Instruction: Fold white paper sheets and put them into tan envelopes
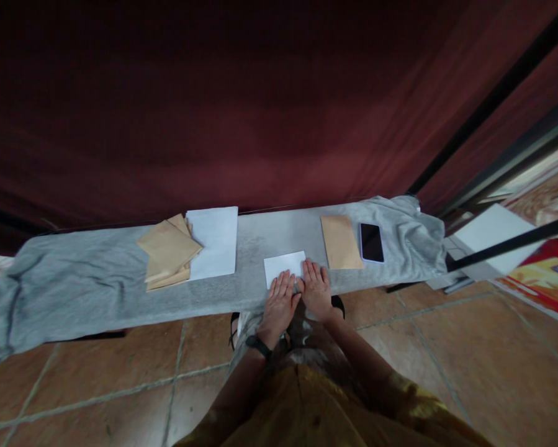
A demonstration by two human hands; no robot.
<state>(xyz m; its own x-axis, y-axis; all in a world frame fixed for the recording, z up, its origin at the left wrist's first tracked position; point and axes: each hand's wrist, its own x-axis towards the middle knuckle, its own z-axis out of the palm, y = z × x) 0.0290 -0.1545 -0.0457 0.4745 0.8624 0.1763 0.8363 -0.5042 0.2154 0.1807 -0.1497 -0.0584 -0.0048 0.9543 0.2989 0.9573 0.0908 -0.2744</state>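
A small white sheet of paper, seemingly folded, lies on the grey cloth in front of me. My left hand rests flat on its near edge, fingers stretched out. Beside it, my right hand presses flat at the paper's right corner, fingers extended, thumbs close together. The paper's near edge is partly hidden under the hands. Just right of my right hand lies a brown envelope. To the left, a stack of brown envelopes overlaps a pile of white paper.
The grey cloth covers a long narrow bench, bunched at both ends. A phone lies right of the single envelope. A dark red curtain-like surface rises behind the bench. Black bars and a colourful printed bag or sheet stand at right.
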